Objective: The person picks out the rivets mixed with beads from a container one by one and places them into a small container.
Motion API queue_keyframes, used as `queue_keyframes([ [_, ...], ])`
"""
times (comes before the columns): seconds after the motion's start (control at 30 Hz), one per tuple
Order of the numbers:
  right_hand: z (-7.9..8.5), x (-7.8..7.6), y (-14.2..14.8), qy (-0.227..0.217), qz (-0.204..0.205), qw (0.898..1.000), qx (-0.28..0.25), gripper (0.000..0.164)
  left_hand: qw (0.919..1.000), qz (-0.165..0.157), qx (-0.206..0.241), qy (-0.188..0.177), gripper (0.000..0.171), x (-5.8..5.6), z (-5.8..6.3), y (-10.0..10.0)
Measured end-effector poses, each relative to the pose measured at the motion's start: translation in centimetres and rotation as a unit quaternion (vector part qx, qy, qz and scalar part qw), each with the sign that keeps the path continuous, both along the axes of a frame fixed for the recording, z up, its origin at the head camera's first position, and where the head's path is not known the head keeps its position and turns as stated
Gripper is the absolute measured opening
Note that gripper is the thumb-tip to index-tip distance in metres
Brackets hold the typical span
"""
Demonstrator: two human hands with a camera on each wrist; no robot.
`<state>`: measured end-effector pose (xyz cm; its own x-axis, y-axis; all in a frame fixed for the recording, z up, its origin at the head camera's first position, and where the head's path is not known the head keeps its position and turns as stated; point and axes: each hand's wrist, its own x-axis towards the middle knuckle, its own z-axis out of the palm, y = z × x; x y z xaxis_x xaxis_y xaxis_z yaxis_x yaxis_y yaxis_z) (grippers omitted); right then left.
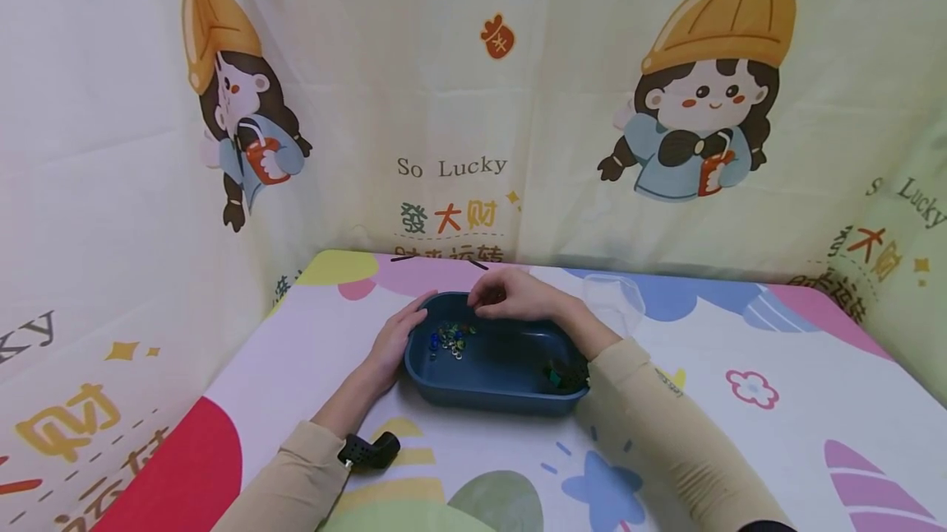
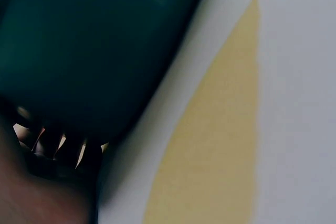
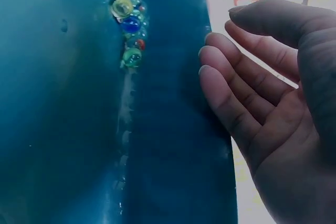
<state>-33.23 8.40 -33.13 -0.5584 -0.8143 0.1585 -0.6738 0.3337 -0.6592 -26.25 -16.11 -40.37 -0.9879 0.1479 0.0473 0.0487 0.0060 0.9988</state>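
Note:
A dark blue oblong tub [image 1: 488,404] stands on the table. My left hand [image 1: 392,343] holds its left end, thumb by the rim and fingers along the outer wall; in the left wrist view the tub's shadow darkens these fingers. Glass marbles [image 1: 446,336], blue, green and yellowish, lie heaped at the tub's left end, with small silvery pieces [image 1: 456,354] among them. Over the far rim hovers my right hand [image 1: 518,293]. Its fingers bend loosely, thumb apart from them, and the right wrist view shows nothing between them. The marbles [image 3: 131,24] are beside its fingertips there.
At the tub's right end is a dark item [image 1: 565,376] with a teal patch, its kind unclear. A clear plastic container [image 1: 616,302] sits behind my right wrist. Printed cloth [image 1: 459,104] hangs behind and beside the table. Two thin dark sticks [image 1: 403,258] show at the back edge.

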Motion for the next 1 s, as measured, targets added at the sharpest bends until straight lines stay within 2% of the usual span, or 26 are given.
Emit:
queue_keyframes([
  [0.2,-0.1,0.0,-0.4,-0.006,0.028,0.999,0.026,0.024,1.0,0.0,-0.002,0.001,0.048,-0.2,0.3,0.0],
  [0.67,-0.9,0.6,-1.3,0.001,0.048,0.995,0.084,0.022,1.0,0.0,0.001,-0.01,0.048,-0.2,0.0,-0.1],
  [1.0,-1.3,0.9,-1.8,0.019,0.076,0.993,0.085,0.024,1.0,-0.005,0.004,-0.007,0.048,0.0,-0.1,-0.1],
])
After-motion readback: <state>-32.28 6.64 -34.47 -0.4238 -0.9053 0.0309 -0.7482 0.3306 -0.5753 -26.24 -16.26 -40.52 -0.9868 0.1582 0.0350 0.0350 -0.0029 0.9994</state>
